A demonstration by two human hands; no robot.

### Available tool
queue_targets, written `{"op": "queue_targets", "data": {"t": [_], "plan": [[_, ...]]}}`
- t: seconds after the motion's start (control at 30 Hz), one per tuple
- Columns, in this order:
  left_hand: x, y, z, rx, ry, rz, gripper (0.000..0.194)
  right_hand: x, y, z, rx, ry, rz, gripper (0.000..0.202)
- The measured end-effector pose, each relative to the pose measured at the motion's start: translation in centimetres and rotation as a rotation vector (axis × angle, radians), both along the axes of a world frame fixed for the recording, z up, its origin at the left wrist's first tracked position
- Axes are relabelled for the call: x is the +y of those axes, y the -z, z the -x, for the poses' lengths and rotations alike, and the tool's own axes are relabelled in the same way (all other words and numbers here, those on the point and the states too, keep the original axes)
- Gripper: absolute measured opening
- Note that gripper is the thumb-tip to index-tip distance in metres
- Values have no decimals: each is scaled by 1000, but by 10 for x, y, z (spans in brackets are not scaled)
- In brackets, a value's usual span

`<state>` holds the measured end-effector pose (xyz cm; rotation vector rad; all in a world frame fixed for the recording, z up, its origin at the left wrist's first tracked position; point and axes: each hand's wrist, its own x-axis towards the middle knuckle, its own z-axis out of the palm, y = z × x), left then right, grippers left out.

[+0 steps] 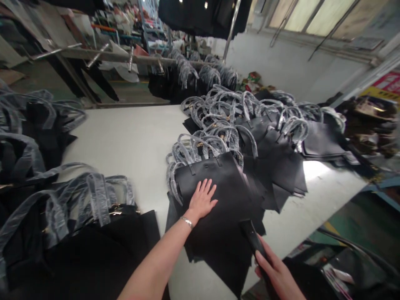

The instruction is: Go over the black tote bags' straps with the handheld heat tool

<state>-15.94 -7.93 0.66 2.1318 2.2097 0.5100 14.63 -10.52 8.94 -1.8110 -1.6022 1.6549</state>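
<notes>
My left hand point(203, 201), a bracelet at its wrist, lies flat with fingers spread on the front of a black handbag point(229, 183). This bag is on top of a pile, and its handles are wrapped in clear plastic. My right hand point(275, 266) is wrapped round a long black hand-held tool point(253, 238), whose exact kind I cannot make out. The tool's wide end is over the lower right part of the bag; whether it touches the surface is unclear.
More black bags with wrapped handles point(275, 154) are heaped behind and right on the white table point(125, 137). Another pile point(103, 250) stands at the left front. Metal racks point(109, 56) with pegs and hanging bags point(187, 75) are beyond the far edge.
</notes>
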Motion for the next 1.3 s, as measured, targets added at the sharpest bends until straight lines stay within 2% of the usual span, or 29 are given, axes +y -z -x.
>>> {"op": "queue_targets", "data": {"t": [0.13,0.3,0.57,0.7,0.8,0.9,1.0,1.07,1.17,1.23,1.3], "plan": [[-17,12,-15,34,23,-7,66,4,-5,-18,-58,88,-37,86],[-34,15,-31,46,32,10,65,22,0,-27,20,219,37,81],[-41,12,-40,89,44,60,65,92,17,-3,195,214,98,50],[-40,10,-41,96,43,76,65,121,15,-1,212,280,-10,48],[-39,9,-41,95,35,84,66,120,6,-17,200,291,-55,53],[-39,9,-41,95,34,87,66,104,-1,-31,180,237,17,54],[-39,9,-41,95,43,86,66,97,2,-24,172,182,87,50],[-39,9,-41,94,46,82,64,106,6,-12,183,175,75,49],[-39,8,-41,96,44,78,64,130,7,-4,201,236,-30,52],[-39,8,-41,94,46,75,64,139,3,-13,201,279,-79,53],[-38,8,-41,86,48,73,64,136,-4,-32,193,290,-63,53]]}}
